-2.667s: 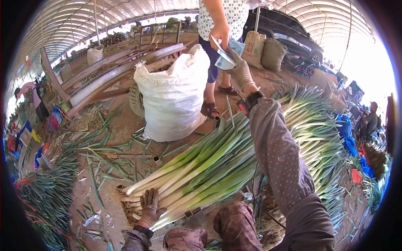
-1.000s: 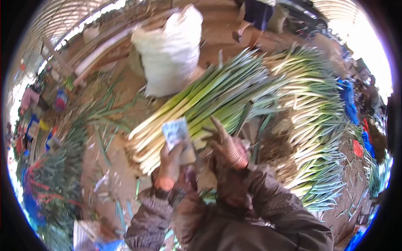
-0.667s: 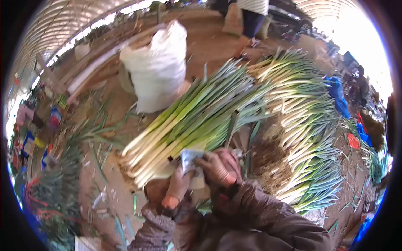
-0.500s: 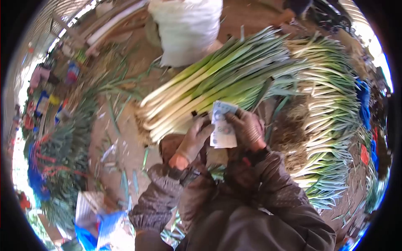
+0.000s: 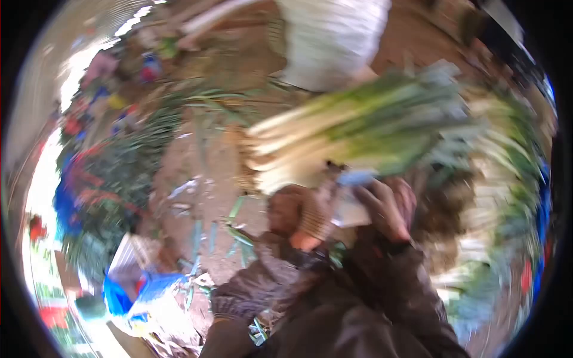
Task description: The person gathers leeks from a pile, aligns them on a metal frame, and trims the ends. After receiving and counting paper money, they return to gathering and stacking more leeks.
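Note:
Blurred by motion, some banknotes [image 5: 352,210] hang between my two hands in front of my lap, bluish at the top and pale below. My right hand [image 5: 385,206] pinches them from the right side, thumb across their face. Curled at their left edge is my left hand [image 5: 316,209], in what looks like a knit glove, its fingertips smeared against them. Just beyond my hands lies a thick bundle of leeks [image 5: 358,122], white root ends to the left and green leaves to the upper right.
A big white sack [image 5: 331,45] stands behind the bundle. More leeks [image 5: 483,221] are laid in a long row on the right. Piled greens [image 5: 128,179] lie on the left, near a box with blue plastic [image 5: 143,292]. Leaf scraps [image 5: 239,232] litter the dirt floor.
The whole view has swung, so the leeks, sack and hands sit further right and lower. The banknotes are still between my hands, now blurred and more covered by the fingers.

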A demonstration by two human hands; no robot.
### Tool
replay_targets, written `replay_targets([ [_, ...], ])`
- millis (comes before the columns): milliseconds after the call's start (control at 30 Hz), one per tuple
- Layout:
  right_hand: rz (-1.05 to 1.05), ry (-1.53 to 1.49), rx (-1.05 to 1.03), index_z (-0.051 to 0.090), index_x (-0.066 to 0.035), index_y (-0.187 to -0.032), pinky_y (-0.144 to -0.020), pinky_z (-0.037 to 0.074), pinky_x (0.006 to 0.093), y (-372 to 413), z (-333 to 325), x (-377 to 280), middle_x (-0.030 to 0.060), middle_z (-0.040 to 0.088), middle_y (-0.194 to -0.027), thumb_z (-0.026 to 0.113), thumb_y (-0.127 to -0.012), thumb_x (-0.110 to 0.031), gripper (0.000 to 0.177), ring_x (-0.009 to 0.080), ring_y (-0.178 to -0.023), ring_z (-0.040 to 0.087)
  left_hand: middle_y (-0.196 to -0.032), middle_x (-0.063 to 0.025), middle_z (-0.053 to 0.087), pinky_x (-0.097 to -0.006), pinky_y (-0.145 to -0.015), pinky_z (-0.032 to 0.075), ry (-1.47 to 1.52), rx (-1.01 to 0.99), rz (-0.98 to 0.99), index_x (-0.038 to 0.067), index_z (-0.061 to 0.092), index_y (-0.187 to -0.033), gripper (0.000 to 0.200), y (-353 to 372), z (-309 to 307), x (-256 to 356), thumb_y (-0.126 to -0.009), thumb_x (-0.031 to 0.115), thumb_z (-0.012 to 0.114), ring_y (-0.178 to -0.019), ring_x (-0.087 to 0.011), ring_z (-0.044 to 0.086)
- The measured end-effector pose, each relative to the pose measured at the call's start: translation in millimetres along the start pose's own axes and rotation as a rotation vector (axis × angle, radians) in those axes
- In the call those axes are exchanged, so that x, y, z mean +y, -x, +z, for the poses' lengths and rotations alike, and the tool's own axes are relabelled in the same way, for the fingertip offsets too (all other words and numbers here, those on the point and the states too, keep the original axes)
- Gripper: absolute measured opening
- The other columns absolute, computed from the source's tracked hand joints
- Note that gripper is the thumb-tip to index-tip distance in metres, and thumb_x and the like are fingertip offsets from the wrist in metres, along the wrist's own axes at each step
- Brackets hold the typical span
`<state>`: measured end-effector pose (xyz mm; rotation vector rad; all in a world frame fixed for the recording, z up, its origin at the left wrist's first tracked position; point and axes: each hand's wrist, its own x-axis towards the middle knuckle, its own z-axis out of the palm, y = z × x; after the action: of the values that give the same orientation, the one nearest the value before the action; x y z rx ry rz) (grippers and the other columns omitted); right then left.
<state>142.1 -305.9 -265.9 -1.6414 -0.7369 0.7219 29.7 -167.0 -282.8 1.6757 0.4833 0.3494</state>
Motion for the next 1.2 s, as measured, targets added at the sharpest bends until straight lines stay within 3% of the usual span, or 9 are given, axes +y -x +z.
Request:
replay_targets([
  [67, -0.012, -0.038, 0.055, 0.065, 0.004, -0.111, -0.080, 0.050, 0.0276, 2, 1, -1, 0.0055, 0.068, -0.098, 0.058, -0.095, -0.015, 0.026, 0.0127, -0.088, 0.062, -0.110, -0.0217, 0.071, -0.0367, -0.087, 0.053, -0.147, 0.108, 0.271, -0.003, 0.063, -0.122, 0.031, -6, 5, -14, -0.097, 0.016, 0.064, -0.096, -0.0241, 0.069],
  [100, 0.002, -0.125, 0.060, 0.066, 0.004, -0.110, -0.078, 0.051, 0.0273, -1, 2, -1, 0.0067, 0.069, -0.097, 0.058, -0.094, -0.013, 0.025, 0.0131, -0.086, 0.064, -0.092, -0.0110, 0.070, -0.0287, -0.078, 0.053, -0.083, 0.166, 0.269, -0.001, 0.066, -0.114, 0.030, -5, 11, -27, -0.101, 0.025, 0.060, -0.086, -0.0111, 0.063],
  [133, 0.020, -0.208, 0.075, 0.067, 0.005, -0.108, -0.076, 0.053, 0.0269, -4, 3, 0, 0.0080, 0.070, -0.096, 0.058, -0.092, -0.010, 0.023, 0.0136, -0.085, 0.065, -0.096, -0.0057, 0.069, -0.0280, -0.082, 0.052, 0.297, 0.053, 0.204, -0.001, 0.064, -0.118, 0.024, -14, 20, -39, -0.100, 0.016, 0.059, -0.091, -0.0105, 0.062],
  [167, 0.004, -0.344, 0.008, 0.067, 0.004, -0.108, -0.074, 0.052, 0.0259, -9, -1, 9, 0.0071, 0.070, -0.092, 0.059, -0.093, -0.010, 0.022, 0.0128, -0.080, 0.065, -0.103, -0.0023, 0.066, -0.0280, -0.087, 0.051, 0.222, 0.012, 0.207, -0.001, 0.062, -0.120, 0.023, -20, 15, -47, -0.099, 0.009, 0.059, -0.097, -0.0104, 0.060],
  [533, -0.015, -0.733, -0.092, 0.065, -0.001, -0.102, -0.068, 0.056, 0.0267, -20, 1, 51, 0.0104, 0.071, -0.092, 0.062, -0.095, -0.012, 0.014, 0.0161, -0.077, 0.069, -0.096, -0.0051, 0.068, -0.0285, -0.089, 0.049, 0.274, -0.222, 0.219, -0.002, 0.066, -0.097, 0.014, -19, -18, -19, -0.089, -0.003, 0.054, -0.096, -0.0131, 0.063],
  [667, 0.021, -0.804, 0.000, 0.063, 0.000, -0.112, -0.073, 0.056, 0.0304, -10, 9, 17, 0.0126, 0.071, -0.098, 0.058, -0.096, -0.012, 0.020, 0.0184, -0.085, 0.068, -0.089, -0.0078, 0.068, -0.0307, -0.082, 0.050, 0.177, -0.068, 0.261, -0.002, 0.064, -0.086, 0.013, -18, -13, -19, -0.084, -0.008, 0.053, -0.086, -0.0174, 0.065],
  [867, 0.034, -0.755, -0.079, 0.059, 0.000, -0.121, -0.083, 0.052, 0.0302, -20, 1, 14, 0.0122, 0.067, -0.106, 0.062, -0.093, -0.014, 0.031, 0.0174, -0.095, 0.064, -0.082, -0.0109, 0.063, -0.0318, -0.079, 0.050, 0.010, 0.042, 0.412, -0.001, 0.062, -0.084, 0.016, -14, -10, -7, -0.079, -0.013, 0.052, -0.082, -0.0250, 0.065],
  [1033, -0.015, -0.393, -0.045, 0.059, 0.001, -0.119, -0.082, 0.050, 0.0278, -31, 8, -10, 0.0083, 0.065, -0.102, 0.068, -0.083, -0.004, 0.037, 0.0144, -0.091, 0.062, -0.085, -0.0115, 0.061, -0.0324, -0.081, 0.050, -0.065, 0.060, 0.454, -0.001, 0.064, -0.085, 0.017, -13, -28, 4, -0.079, -0.014, 0.054, -0.087, -0.0261, 0.064],
  [1200, -0.107, -0.142, 0.009, 0.061, 0.001, -0.111, -0.080, 0.050, 0.0292, -45, 8, -5, 0.0071, 0.065, -0.098, 0.065, -0.080, 0.000, 0.031, 0.0152, -0.089, 0.062, -0.115, -0.0089, 0.060, -0.0316, -0.091, 0.050, 0.116, 0.028, 0.427, 0.004, 0.059, -0.120, 0.031, -4, -58, 10, -0.090, -0.005, 0.059, -0.106, -0.0226, 0.062],
])
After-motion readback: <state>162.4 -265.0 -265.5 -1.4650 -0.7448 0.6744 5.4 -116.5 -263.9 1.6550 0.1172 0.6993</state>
